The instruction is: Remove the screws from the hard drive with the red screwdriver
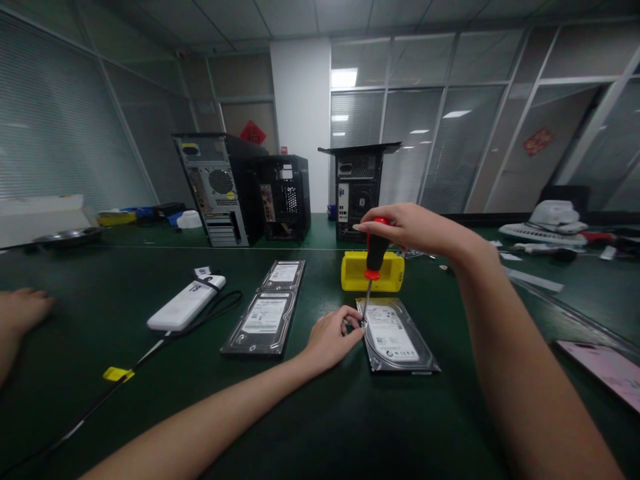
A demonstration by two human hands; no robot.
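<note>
My right hand [400, 225] is closed round the top of a red and black screwdriver [376, 259], which stands nearly upright. Its shaft runs down to the left edge of a hard disk drive [393, 337] lying flat, label up, on the green table. Beside that edge, my left hand [336, 335] has thumb and fingers pinched together at the screwdriver's tip. What those fingers hold, if anything, is too small to make out. Just behind the drive sits a yellow plastic holder [373, 273] with its hollow side facing me.
Two more hard drives [265, 320] [285, 273] lie left of my left hand. Further left are a white power bank [187, 303] with a black cable and another person's hand [25, 310]. Computer cases [220, 187] stand behind. A pink phone [607, 370] lies at right.
</note>
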